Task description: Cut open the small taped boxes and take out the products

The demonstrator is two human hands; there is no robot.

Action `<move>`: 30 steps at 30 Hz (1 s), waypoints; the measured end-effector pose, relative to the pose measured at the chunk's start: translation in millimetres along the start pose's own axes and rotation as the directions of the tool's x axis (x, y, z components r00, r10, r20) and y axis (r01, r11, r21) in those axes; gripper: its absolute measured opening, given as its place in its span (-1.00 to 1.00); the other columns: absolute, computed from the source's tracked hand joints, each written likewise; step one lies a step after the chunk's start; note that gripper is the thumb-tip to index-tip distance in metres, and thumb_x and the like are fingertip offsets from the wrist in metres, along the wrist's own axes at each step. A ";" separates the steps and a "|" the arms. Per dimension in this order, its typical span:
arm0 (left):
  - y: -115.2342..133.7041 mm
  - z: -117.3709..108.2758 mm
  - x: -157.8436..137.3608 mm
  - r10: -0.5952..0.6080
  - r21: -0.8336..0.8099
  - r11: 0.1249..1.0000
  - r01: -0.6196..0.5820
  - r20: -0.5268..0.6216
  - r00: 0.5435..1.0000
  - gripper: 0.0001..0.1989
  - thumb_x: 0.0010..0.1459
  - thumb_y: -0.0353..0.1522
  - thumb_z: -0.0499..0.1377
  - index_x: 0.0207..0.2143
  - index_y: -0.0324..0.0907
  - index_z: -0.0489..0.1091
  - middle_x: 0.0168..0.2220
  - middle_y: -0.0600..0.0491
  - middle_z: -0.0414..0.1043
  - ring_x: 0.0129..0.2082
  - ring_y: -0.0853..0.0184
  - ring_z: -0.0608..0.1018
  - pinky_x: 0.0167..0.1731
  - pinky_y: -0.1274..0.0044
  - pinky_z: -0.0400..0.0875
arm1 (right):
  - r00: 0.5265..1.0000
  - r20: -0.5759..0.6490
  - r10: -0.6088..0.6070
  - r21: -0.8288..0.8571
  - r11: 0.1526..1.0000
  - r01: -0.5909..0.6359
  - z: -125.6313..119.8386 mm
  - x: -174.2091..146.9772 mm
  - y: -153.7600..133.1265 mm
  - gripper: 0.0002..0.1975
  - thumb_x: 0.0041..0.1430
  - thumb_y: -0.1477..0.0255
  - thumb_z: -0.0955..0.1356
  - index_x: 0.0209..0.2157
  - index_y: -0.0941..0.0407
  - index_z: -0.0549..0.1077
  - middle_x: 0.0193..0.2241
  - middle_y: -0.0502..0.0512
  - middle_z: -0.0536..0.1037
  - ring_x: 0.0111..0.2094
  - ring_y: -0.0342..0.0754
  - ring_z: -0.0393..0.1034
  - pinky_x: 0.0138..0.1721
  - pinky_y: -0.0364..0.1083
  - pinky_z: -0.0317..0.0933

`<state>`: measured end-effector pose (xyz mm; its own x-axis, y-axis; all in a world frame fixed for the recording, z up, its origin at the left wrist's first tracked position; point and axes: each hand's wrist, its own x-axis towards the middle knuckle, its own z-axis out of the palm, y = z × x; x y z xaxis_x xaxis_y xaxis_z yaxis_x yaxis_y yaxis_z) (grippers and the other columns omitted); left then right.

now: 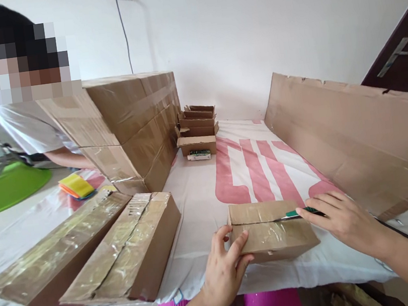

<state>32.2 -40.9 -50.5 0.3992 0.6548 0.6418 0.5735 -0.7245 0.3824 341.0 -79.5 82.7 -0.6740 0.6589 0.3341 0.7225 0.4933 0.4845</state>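
Note:
A small taped cardboard box [279, 238] lies at the table's near edge in front of me. My left hand [227, 260] grips its left end, fingers on the top and side. In my right hand [336, 213] is a green utility knife [293, 214], its tip at the seam that runs along the box's top. Part of the knife's handle is hidden under my fingers. The seam looks parted to the left of the blade.
Two long taped boxes [125, 243] lie at the left, before a stack of cartons [136, 126]. Opened small boxes [198, 138] and a toothpaste-like tube box [199, 155] stand farther back. A large cardboard panel [356, 138] leans at right. Another person [31, 125] is behind the stack.

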 end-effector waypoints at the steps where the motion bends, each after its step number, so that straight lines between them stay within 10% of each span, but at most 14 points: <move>1: 0.0 -0.3 0.3 0.002 0.003 1.000 -0.002 -0.002 1.000 -0.64 0.29 -0.22 0.07 0.11 -0.04 0.29 0.03 -0.14 0.17 -0.14 0.22 0.46 -0.22 0.34 0.58 | 1.000 0.004 0.019 0.000 1.000 -0.019 -0.9 -6.1 1.7 -0.54 0.19 0.74 0.14 -0.08 0.06 0.49 -0.24 0.09 0.55 -0.20 -0.03 0.36 -0.15 0.00 0.20; 21: 0.0 -0.7 5.7 0.047 0.029 0.999 -0.045 -0.069 0.996 -0.66 0.28 -0.25 0.08 0.07 -0.10 0.35 -0.01 -0.15 0.21 -0.18 0.22 0.46 -0.25 0.36 0.57 | 0.964 0.036 0.265 -0.034 0.964 -0.264 -2.2 -83.3 33.5 -0.58 0.21 0.63 0.19 -0.07 -0.03 0.51 -0.18 0.09 0.56 -0.18 0.04 0.40 -0.16 0.05 0.19; 30: 10.4 0.9 -4.7 0.037 -0.194 0.977 -0.086 -0.247 0.968 -0.54 0.19 -0.60 0.09 0.12 -0.14 0.24 -0.07 -0.11 0.38 0.06 0.17 0.39 -0.04 0.32 0.45 | 0.544 0.325 0.773 0.165 0.520 -0.838 108.8 -144.3 -6.4 -0.61 0.16 0.23 0.25 -0.03 0.07 0.44 -0.12 0.18 0.56 -0.10 0.11 0.47 -0.10 0.04 0.33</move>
<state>36.9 -51.3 -50.1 0.2311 0.5543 0.7996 0.3874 -0.8063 0.4470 450.5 -116.0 -56.6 0.2423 0.9247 0.2937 0.9660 -0.2018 -0.1616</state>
